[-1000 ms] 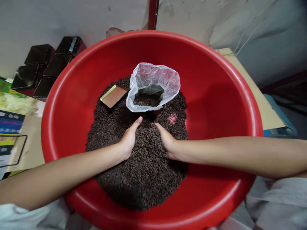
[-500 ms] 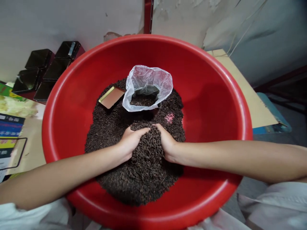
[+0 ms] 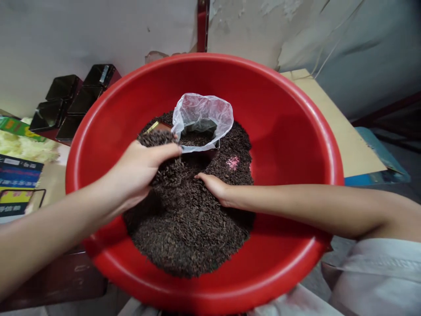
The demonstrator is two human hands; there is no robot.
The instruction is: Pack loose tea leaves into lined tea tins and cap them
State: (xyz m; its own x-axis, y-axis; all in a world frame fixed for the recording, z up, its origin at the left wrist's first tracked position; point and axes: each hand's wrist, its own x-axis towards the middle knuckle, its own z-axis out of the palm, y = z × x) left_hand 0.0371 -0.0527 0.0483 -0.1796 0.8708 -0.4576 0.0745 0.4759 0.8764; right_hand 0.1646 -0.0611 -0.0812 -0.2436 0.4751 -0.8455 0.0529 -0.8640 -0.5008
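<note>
A heap of dark loose tea leaves [image 3: 194, 237] lies on the bottom of a big red plastic tub [image 3: 289, 123]. My left hand [image 3: 136, 169] is raised over the heap, cupped round a handful of tea leaves, some dropping below it. Low at the heap's middle, my right hand [image 3: 215, 188] rests with its thumb showing and its other fingers hidden by leaves. Behind both hands stands a dark tin [image 3: 210, 156] lined with a clear plastic bag [image 3: 210, 107], with tea inside. A gold-edged lid [image 3: 162, 126] is partly covered by my left hand's load.
Several dark square tins [image 3: 62, 87] stand left of the tub. A printed blue and yellow sheet [image 3: 19, 180] lies nearer on that side. Pink bits [image 3: 233, 163] sit on the tea. At right is a tan board [image 3: 345, 131]; a wall rises behind.
My hands were together round a mound of tea; now they are apart. The left has risen and gone left towards the lid with a handful. The right has sunk slightly left into the heap.
</note>
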